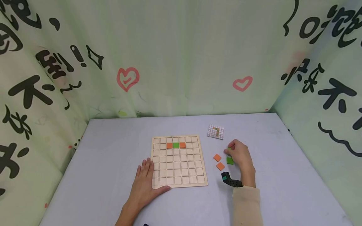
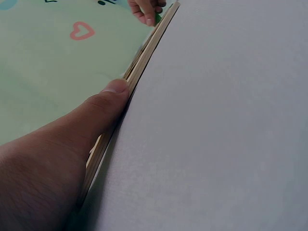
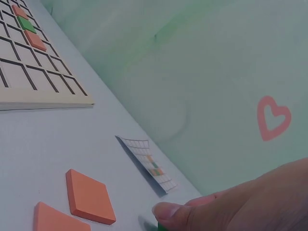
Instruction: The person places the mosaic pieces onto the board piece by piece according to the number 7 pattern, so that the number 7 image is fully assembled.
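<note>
A wooden grid board [image 1: 179,185] lies on the table, with an orange, a green and an orange tile [image 1: 176,145] side by side in its second row from the back. My left hand [image 1: 145,185] rests at the board's near-left corner, fingers straight along the left edge and thumb [image 2: 115,87] against the front edge. To the right of the board, my right hand [image 1: 239,153] pinches a green square tile [image 2: 158,18], mostly hidden by the fingers. Another green tile [image 1: 230,160] lies just below that hand. Two orange tiles [image 1: 217,157] lie to its left.
Behind the loose tiles sits a small, slightly curled pattern card [image 1: 216,131] printed with a grid and orange and green squares. A black band [image 1: 232,181] is strapped on the right wrist. Pale green curtains [image 1: 186,62] with dark lettering and hearts hang around the white table [image 1: 113,141].
</note>
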